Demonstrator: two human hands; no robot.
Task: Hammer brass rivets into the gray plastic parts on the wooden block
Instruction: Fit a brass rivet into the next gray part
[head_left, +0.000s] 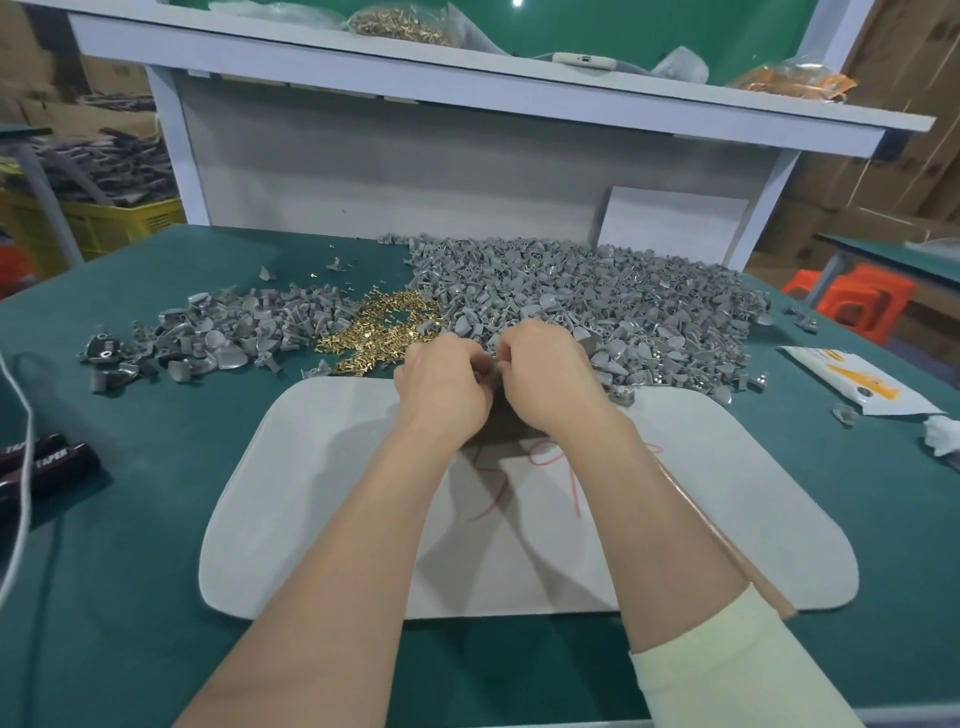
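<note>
My left hand (441, 387) and my right hand (545, 376) meet fingertip to fingertip over a dark wooden block (501, 418), which is mostly hidden beneath them. The left fingers pinch a small gray plastic part (492, 367); whether a rivet is in it I cannot tell. My right hand is closed around the hammer near its head, and the wooden handle (727, 540) runs back under my right forearm. A heap of brass rivets (379, 330) lies just beyond my left hand. A large pile of gray plastic parts (597, 296) spreads behind my right hand.
A pale gray mat (322, 493) covers the green table under my arms. A smaller pile of gray parts (208, 338) lies at the left. Black handles marked TAPER (47, 457) and a white cord sit at the left edge, and a white packet (857, 382) at the right.
</note>
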